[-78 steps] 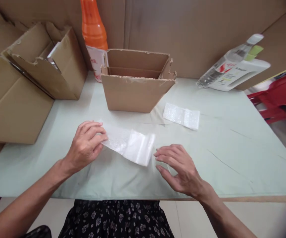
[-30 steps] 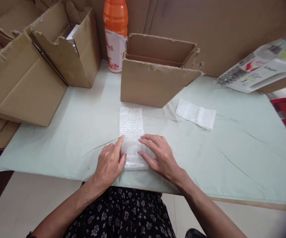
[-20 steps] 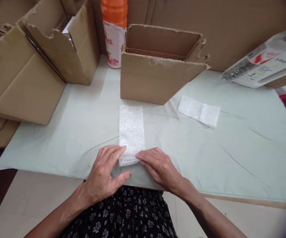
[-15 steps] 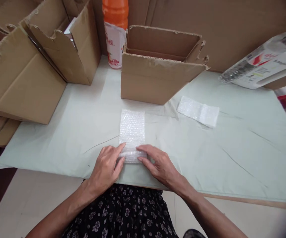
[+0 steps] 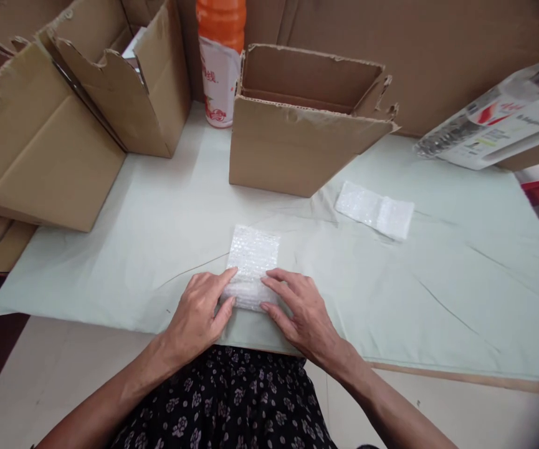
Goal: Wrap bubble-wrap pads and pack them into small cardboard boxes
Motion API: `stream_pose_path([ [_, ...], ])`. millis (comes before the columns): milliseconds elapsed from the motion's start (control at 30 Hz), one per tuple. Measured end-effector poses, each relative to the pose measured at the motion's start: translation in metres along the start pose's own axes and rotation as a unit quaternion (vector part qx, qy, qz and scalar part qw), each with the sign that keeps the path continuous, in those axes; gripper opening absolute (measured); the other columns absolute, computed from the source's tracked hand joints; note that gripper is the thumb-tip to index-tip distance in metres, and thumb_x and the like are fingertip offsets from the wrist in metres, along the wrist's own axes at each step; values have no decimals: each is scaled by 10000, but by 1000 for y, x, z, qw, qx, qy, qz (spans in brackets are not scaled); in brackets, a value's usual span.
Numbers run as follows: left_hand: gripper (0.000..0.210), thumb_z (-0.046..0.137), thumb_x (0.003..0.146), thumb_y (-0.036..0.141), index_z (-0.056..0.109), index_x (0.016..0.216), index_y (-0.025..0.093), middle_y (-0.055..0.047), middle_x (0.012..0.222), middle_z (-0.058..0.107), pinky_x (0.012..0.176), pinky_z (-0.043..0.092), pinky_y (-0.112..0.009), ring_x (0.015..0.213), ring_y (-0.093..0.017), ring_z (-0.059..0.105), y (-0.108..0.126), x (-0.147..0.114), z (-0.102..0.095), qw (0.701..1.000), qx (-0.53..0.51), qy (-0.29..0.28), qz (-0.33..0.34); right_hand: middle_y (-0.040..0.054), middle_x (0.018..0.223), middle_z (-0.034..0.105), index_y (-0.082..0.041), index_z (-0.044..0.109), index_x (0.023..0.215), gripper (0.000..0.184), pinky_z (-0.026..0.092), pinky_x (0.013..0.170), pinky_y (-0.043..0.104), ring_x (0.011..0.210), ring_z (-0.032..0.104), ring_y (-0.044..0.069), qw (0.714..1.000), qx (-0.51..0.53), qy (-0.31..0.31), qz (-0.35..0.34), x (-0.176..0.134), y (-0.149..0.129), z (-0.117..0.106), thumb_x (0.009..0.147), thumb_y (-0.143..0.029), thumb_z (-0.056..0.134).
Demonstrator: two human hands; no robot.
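A strip of clear bubble wrap point(image 5: 253, 252) lies on the cloth-covered table near its front edge. Its near end is folded or rolled over into a thicker band; whether anything is inside cannot be seen. My left hand point(image 5: 199, 308) grips the left end of that band between thumb and forefinger. On the right end, my right hand point(image 5: 301, 312) does the same, thumb in front and fingers behind. The far part of the strip lies flat beyond my fingers. Apart from both hands, a second folded piece of bubble wrap point(image 5: 374, 211) rests farther right.
Behind the strip stands an open cardboard box point(image 5: 278, 146). Next to it is an orange-topped bottle point(image 5: 217, 75). More cardboard boxes point(image 5: 58, 159) fill the left side. A plastic-wrapped white jug point(image 5: 498, 128) leans at the back right. The table's cloth point(image 5: 437, 274) has creases.
The flat part of the bubble wrap has become shorter, as its near end is turned over farther. Both hands stay at its ends, having shifted only slightly.
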State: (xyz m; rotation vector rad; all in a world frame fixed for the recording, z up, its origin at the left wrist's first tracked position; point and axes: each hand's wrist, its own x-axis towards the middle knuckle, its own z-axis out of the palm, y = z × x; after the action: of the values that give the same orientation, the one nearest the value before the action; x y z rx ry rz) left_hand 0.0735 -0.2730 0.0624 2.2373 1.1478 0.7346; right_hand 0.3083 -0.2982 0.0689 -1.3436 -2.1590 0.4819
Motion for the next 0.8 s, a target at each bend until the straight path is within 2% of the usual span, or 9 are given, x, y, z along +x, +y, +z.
stream_pose_path([
  [67, 404, 526, 990, 221, 518, 1393, 190, -56, 915, 688, 806, 501, -390, 852, -222, 622, -4, 8, 4, 998, 47, 18, -24, 145, 1220, 704, -205, 630, 1243, 274, 532, 860, 447, 1082, 666, 278, 998, -61, 33, -9, -1, -4, -4, 994, -311, 588],
  [167, 362, 552, 977, 277, 576, 1327, 188, -86, 990, 702, 832, 511, -421, 920, -250, 636, -8, 17, 7, 994, 82, 49, -50, 169, 1221, 696, -177, 640, 1234, 301, 515, 849, 475, 1057, 651, 300, 992, -114, -5, -45, 1, -6, -3, 972, -323, 616],
  [300, 471, 623, 944, 360, 537, 1385, 219, -92, 1127, 694, 876, 569, -407, 1004, -230, 669, -7, 8, 1, 975, -100, 92, -175, 109, 1079, 757, -200, 680, 1167, 219, 540, 801, 427, 956, 690, 256, 997, -77, 0, -23, 10, 5, 7, 1002, -223, 538],
  [367, 547, 633, 937, 375, 479, 1434, 207, -123, 1246, 671, 919, 586, -407, 1085, -233, 683, -3, -1, -1, 927, -257, 90, -256, 82, 1071, 768, -224, 681, 1184, 227, 572, 816, 399, 964, 716, 233, 999, 2, 29, 44, 13, 8, 10, 1009, -237, 537],
  [467, 683, 666, 911, 367, 380, 1502, 181, -160, 1360, 628, 1036, 553, -433, 1213, -257, 657, 6, -5, 5, 824, -465, 48, -321, 59, 1099, 770, -235, 681, 1196, 231, 608, 824, 346, 964, 738, 203, 982, 135, 17, 132, 13, 4, 11, 995, -292, 582],
  [533, 783, 712, 865, 346, 339, 1532, 174, -149, 1330, 649, 1077, 527, -429, 1217, -255, 653, 11, 0, 11, 770, -534, 35, -347, 46, 1065, 775, -231, 688, 1170, 214, 614, 817, 323, 934, 742, 186, 971, 190, -8, 146, 11, -1, 9, 991, -304, 595],
  [600, 840, 735, 834, 333, 320, 1546, 169, -126, 1236, 693, 1065, 529, -413, 1167, -248, 670, 14, 6, 15, 742, -558, 40, -370, 60, 1086, 765, -233, 695, 1155, 211, 604, 898, 372, 1006, 728, 208, 974, 182, 0, 133, 10, -3, 4, 982, -320, 611],
  [700, 858, 719, 844, 330, 283, 1569, 186, -100, 1152, 718, 1009, 554, -381, 1094, -229, 693, 17, 13, 14, 741, -558, 34, -371, 117, 1284, 687, -240, 665, 1252, 357, 542, 1022, 489, 1212, 643, 283, 983, 122, 52, 130, 13, 5, -7, 942, -416, 664],
  [800, 824, 695, 868, 300, 286, 1579, 227, -95, 1200, 702, 983, 562, -351, 1083, -209, 695, 18, 13, 9, 801, -499, -6, -331, 130, 1317, 668, -226, 597, 1359, 580, 579, 936, 435, 1130, 672, 269, 973, 180, 11, 147, 22, 12, -16, 889, -550, 703],
])
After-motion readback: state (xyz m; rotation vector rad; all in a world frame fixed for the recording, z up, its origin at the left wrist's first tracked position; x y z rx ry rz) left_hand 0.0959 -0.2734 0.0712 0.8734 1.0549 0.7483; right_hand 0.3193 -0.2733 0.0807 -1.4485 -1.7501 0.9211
